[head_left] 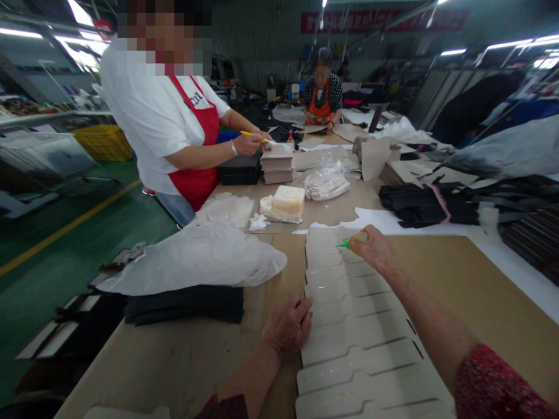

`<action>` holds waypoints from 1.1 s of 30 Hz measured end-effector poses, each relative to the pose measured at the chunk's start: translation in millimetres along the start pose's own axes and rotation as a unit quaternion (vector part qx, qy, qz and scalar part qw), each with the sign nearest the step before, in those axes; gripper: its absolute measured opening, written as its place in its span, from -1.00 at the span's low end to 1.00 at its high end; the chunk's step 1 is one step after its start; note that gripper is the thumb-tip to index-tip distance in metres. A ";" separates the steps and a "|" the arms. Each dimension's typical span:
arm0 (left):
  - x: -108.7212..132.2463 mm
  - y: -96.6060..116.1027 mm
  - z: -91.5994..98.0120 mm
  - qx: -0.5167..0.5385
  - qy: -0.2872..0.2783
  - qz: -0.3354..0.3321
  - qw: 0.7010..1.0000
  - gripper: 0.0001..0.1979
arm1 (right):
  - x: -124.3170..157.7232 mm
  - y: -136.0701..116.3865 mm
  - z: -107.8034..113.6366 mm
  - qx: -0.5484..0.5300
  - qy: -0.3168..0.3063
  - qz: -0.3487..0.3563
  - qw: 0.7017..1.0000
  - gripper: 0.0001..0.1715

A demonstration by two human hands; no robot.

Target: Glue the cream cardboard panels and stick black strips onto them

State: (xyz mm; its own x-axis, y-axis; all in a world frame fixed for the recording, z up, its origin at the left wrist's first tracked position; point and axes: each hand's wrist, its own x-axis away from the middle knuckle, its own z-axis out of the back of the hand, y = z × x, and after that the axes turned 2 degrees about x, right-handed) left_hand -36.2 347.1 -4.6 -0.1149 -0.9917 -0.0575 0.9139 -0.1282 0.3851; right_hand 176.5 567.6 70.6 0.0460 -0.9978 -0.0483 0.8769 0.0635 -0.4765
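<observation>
My right hand is closed round a small squeeze bottle with amber contents, tilted so that its green nozzle points left, over the far end of a row of cards. These pale grey-white cards overlap like shingles, running from the near edge away from me, and glossy wet-looking marks show on several of them. My left hand rests on the table at the row's left edge, fingers bent and slightly apart, fingertips touching the cards. Nothing shows in its grasp.
A white plastic bag lies over black material on the left. Further off are a yellowish-white block and stacked boards. A co-worker in a red apron holds a yellow-handled tool. Bundled black strips lie right.
</observation>
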 end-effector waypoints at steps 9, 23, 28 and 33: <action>0.5 0.4 -2.2 0.001 -0.002 0.001 1.000 -0.62 | -4.9 -15.5 -15.9 -0.095 0.035 -0.006 0.995 -0.71; 2.3 -2.2 -4.6 0.014 0.007 0.006 1.000 -0.60 | -8.3 -59.8 -44.2 -0.071 -0.001 0.032 0.997 -0.69; 2.0 -1.5 -3.1 0.010 0.008 0.003 1.000 -0.61 | -10.5 -61.6 -40.9 -0.038 -0.008 0.033 0.999 -0.72; 1.4 -1.5 -3.4 0.007 0.003 0.003 1.000 -0.62 | -13.1 -52.8 -28.7 -0.007 -0.011 0.032 0.999 -0.73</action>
State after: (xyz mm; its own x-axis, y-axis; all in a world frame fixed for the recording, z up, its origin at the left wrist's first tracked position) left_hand -36.4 346.0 -8.4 -0.1064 -0.9925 -0.0602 0.9090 -0.1216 0.3988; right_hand 115.9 577.9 71.2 0.1124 -0.9918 -0.0602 0.8649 0.1275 -0.4856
